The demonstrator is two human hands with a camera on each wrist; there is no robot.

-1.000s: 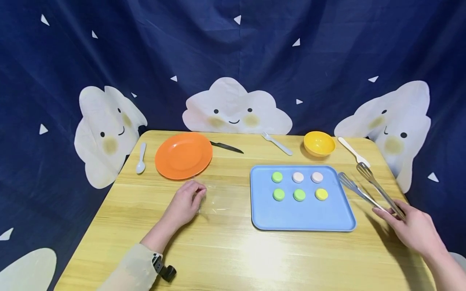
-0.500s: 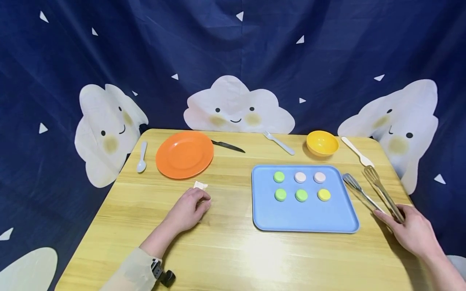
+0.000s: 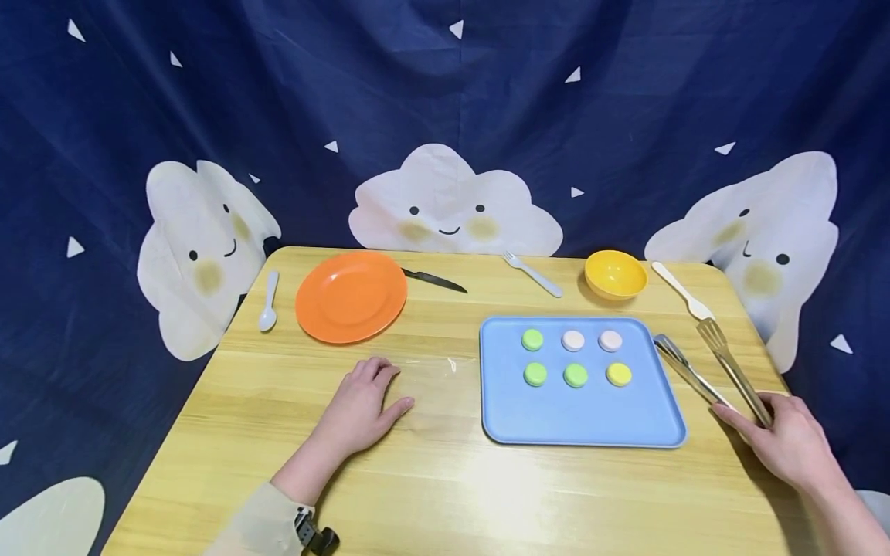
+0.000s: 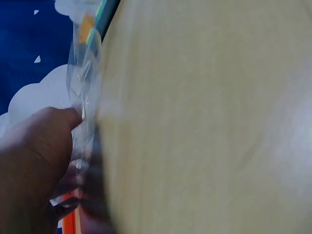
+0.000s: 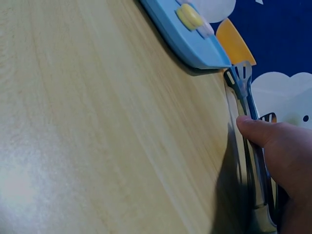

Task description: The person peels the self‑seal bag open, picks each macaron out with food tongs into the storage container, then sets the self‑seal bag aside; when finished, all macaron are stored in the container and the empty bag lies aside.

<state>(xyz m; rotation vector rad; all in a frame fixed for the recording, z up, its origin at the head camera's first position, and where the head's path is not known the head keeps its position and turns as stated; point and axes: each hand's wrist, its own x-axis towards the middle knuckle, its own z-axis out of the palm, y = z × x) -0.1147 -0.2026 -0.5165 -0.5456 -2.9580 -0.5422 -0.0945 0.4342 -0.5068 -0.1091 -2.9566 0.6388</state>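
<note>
In the head view my left hand (image 3: 358, 409) lies low over the table, thumb and fingers spread apart. It touches a clear plastic bag (image 3: 445, 378), which is hard to make out on the wood. The left wrist view has the thumb against the crinkled bag (image 4: 84, 83); the other fingers are partly hidden. My right hand (image 3: 786, 436) grips metal tongs (image 3: 737, 374) with slotted ends, its thumb along one arm. The tongs' ends are spread, beside the right edge of a blue tray (image 3: 584, 421). Several green, pale and yellow macarons (image 3: 619, 374) sit in two rows on the tray.
An orange plate (image 3: 351, 297) is beyond my left hand, with a pale spoon (image 3: 268, 305) to its left and a dark knife (image 3: 434, 280) to its right. Along the back lie a pale fork (image 3: 531, 274), a yellow bowl (image 3: 615, 276) and a white utensil (image 3: 684, 292).
My left thumb and fingers have moved from close together to apart, and the bag's glare has shifted. The tongs' ends have shifted slightly beside the tray, still in my right hand.
</note>
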